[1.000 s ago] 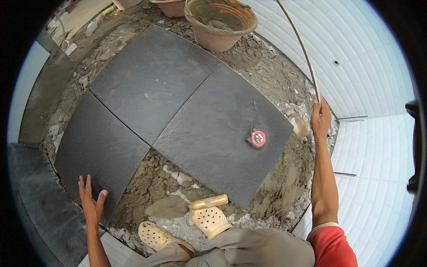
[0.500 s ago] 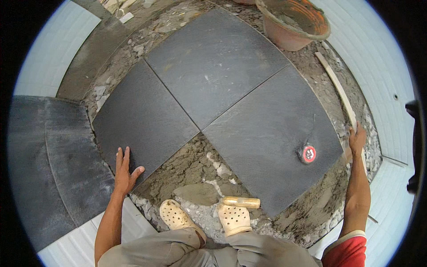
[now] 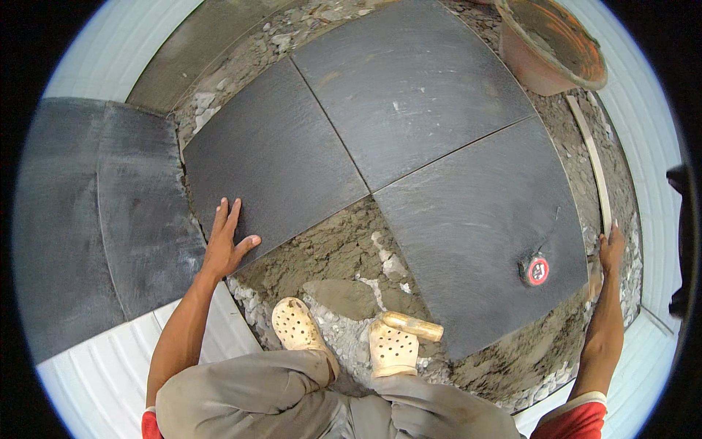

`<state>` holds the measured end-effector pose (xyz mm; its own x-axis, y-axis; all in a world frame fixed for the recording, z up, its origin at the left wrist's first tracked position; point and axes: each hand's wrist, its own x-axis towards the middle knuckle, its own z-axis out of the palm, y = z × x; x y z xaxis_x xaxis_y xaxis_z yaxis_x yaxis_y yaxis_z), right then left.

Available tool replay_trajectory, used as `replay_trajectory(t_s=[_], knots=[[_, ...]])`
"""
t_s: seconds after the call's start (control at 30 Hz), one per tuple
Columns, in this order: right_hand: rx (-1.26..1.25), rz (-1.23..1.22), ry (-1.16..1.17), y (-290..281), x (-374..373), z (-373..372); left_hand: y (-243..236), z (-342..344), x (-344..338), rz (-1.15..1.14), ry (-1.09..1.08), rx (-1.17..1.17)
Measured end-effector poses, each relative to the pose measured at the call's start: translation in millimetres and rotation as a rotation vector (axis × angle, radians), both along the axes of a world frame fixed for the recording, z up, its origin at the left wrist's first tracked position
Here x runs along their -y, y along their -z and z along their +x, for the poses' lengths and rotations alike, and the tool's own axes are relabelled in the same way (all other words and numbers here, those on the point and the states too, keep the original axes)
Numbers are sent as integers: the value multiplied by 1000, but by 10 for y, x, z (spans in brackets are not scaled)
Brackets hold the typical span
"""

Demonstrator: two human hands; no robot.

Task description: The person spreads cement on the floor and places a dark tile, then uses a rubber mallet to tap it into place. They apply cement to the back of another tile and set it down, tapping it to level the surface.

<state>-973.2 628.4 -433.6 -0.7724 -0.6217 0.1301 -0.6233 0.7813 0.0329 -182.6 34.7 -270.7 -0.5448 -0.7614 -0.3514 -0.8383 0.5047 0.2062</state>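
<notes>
My left hand (image 3: 228, 241) lies with fingers spread on the near left edge of a dark grey tile (image 3: 270, 150). At the right, my right hand (image 3: 612, 250) is closed round the near part of a long, thin wooden strip (image 3: 591, 150), which runs along the outer side of the right-hand tile (image 3: 482, 219). On that tile rests a tape measure (image 3: 538, 271) with a red ring. A wooden handle (image 3: 412, 326) lies across the toe of my right shoe; a mortar-coated, leaf-shaped piece (image 3: 340, 299) beside it looks like a trowel blade.
A third dark tile (image 3: 413, 88) adjoins the other two at the far side. Wet mortar (image 3: 314, 252) and rubble fill the gap before my cream clogs (image 3: 300, 325). A mortar-smeared bucket (image 3: 545, 55) stands far right. White ribbed panels (image 3: 194, 329) and dark slabs (image 3: 146, 219) border the left.
The view has shifted, so tiles and bucket sit further right in the picture. My left hand stays flat on the tile, and my right hand keeps its hold on the wooden strip.
</notes>
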Motion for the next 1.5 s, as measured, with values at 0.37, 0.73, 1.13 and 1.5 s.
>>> replay_trajectory(t_s=[0.37,0.73,1.13,1.5], knots=[[135,62,152,-191,250,25,-32,160,-2,29,8,-23],[1057,-829,-164,-1805,3049,3604,429,1078,485,-324,-485,-94],[1919,-902,611,-1436,4308,5127,647,946,1031,-232,-819,-237],[2077,-1307,930,-1355,4451,5195,719,658,1206,26,-1322,-647]])
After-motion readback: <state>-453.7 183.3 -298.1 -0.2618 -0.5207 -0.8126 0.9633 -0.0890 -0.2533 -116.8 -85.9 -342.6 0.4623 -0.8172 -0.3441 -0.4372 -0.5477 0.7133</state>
